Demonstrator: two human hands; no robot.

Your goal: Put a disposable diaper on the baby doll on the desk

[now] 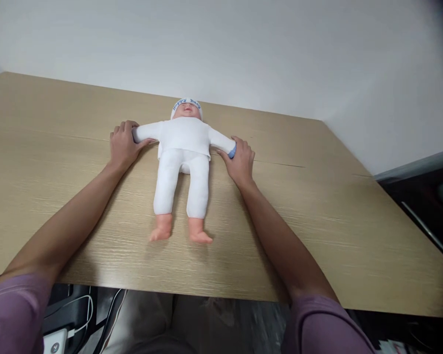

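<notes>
A baby doll (184,135) in a white top and white trousers lies on its back on the wooden table (77,236). Its head, in a white cap (186,102) with blue lettering, points to the far edge, and its bare feet point toward me. Both of the doll's arms are spread out sideways. My left hand (123,142) is closed round the end of the arm on the left. On the other side my right hand (240,160) grips the other arm's end, where a bit of blue shows. The doll's hands are hidden under my fingers.
A pale wall (192,44) rises behind the table's far edge. At the right stands a dark object (421,196) beside the table. Below the near edge are a white device (55,340) with a cable plugged in and a dark chair part.
</notes>
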